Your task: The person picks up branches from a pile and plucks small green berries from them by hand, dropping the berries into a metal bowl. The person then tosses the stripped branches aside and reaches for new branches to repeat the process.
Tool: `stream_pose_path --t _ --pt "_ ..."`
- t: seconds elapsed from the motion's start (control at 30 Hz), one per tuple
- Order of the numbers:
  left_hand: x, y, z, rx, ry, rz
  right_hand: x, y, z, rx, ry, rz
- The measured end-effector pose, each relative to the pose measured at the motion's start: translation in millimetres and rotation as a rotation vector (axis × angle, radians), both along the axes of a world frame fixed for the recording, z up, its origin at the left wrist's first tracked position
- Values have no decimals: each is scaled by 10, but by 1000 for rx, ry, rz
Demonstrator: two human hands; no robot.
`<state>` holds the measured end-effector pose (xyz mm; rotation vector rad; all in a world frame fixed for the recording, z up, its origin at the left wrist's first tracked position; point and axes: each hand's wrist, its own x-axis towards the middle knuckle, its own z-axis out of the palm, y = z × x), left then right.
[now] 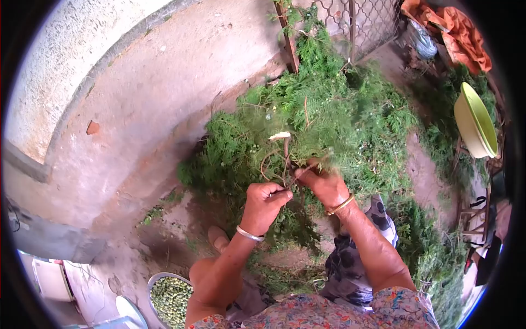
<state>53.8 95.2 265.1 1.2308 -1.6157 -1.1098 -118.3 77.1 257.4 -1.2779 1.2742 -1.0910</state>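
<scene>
My left hand (266, 204) is closed, thumb and fingers pinched on a thin brown branch (286, 159) with a pale broken end at its top. Close by on the right, my right hand (326, 186) has its fingers curled round a twiggy part of the leafy stems, partly blurred. Around and beyond both hands spreads a big heap of green conifer cuttings (356, 126). Small pale round cones or berries dot the foliage. A leafy sprig (301, 225) hangs below my hands, between my knees.
A bowl of small green pieces (171, 299) stands at lower left. On the right a yellow-green basin (475, 120) rests tilted on more cuttings. Orange cloth (455, 33) lies at upper right, beside a wire mesh gate (361, 24). A concrete wall (98, 49) curves along the left.
</scene>
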Motion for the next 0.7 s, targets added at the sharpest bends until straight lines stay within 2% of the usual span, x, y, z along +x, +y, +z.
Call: stream_pose_path --t 0.07,0.17,0.23,0.27,0.33,0.4,0.47,0.53,0.57,0.63,0.67,0.7 --pt "-57 29 48 23 18 18 -6 34 120 92 -24 -16" --pt "-93 16 -5 13 14 39 -1 36 120 28 -17 10" --pt "-114 7 -22 -17 2 45 38 69 153 -244 196 -155" --pt "-149 29 6 -12 29 59 14 91 192 -244 200 -155" --pt "-170 25 33 -1 57 70 -15 93 250 -117 -184 -10" --pt "-154 4 45 -7 -15 28 -95 83 285 -16 -98 45" --pt "-154 -7 19 20 1 -15 -22 83 336 101 -569 -98" --pt "-153 -16 15 -129 -194 -115 -54 85 250 88 -552 -85" --pt "-145 -24 3 -127 -196 -118 -80 77 190 68 -479 -45" --pt "-125 -43 -27 -198 -286 0 -58 110 220 79 -397 -24" --pt "-117 -48 -20 -196 -287 -1 -54 132 286 81 -398 -24" --pt "-113 -54 0 -208 -252 97 -52 151 352 64 -314 10"
